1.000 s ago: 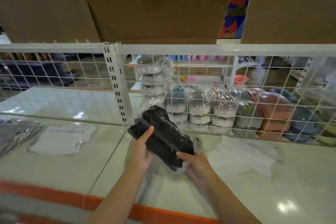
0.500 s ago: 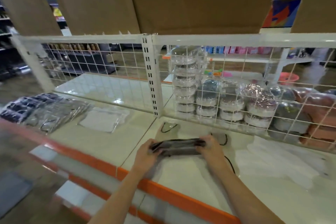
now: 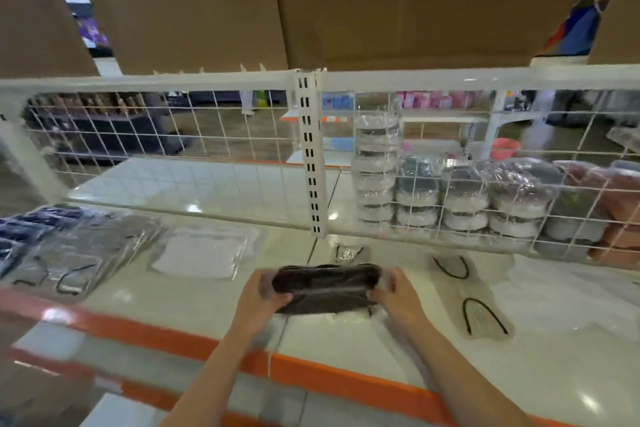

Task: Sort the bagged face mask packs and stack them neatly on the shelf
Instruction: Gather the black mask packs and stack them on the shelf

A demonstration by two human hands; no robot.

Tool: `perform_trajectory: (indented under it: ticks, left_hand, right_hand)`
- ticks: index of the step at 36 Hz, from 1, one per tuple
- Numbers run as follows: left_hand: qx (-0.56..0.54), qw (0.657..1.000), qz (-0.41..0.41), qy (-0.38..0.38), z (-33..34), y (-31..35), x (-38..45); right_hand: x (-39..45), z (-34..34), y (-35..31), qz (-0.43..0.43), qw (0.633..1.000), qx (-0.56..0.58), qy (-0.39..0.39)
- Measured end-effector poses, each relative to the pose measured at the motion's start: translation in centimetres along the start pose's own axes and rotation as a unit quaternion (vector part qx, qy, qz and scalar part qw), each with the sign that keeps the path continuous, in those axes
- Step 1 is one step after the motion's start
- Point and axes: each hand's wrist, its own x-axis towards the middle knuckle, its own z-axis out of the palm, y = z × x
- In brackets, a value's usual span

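The bag of black masks (image 3: 323,288) lies low over the white shelf (image 3: 346,340) near its orange front edge, its long axis running left to right. The left hand (image 3: 258,298) grips its left end and the right hand (image 3: 398,295) its right end, fingers curled round the plastic. Both hands are equally near, so the bag can probably be set straight down or carried left toward the bagged packs (image 3: 69,253); no writing is readable.

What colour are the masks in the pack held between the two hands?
Black, inside a clear plastic bag: the mask pack, seen in the head view, the only one.
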Motion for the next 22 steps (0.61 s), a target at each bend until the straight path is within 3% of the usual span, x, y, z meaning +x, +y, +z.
perform_trajectory:
  ticks: [4, 11, 16, 19, 22]
  left_hand:
    - [0.019, 0.998, 0.058, -0.013, -0.6, -0.8, 0.5]
    - [-0.022, 0.992, 0.127, 0.011, -5.8, 0.7, 3.5]
    - [0.017, 0.994, 0.054, -0.093, -7.2, -2.8, 3.5]
    - [0.038, 0.993, 0.039, -0.102, -7.2, -4.5, 4.1]
    - [0.018, 0.996, 0.031, -0.08, -7.5, -3.8, 4.6]
  right_hand:
    - [0.0, 2.6, -1.3, 0.019, 0.995, 0.093, 0.032]
    - [0.8, 7.1, -3.8, -0.037, 0.99, 0.104, 0.091]
    - [-0.1, 9.4, -0.8, 0.049, 0.985, 0.12, 0.114]
    - [0.2, 9.6, -0.9, 0.078, 0.986, 0.125, 0.076]
    - [1.6, 9.7, -2.4, 0.04, 0.996, 0.039, 0.073]
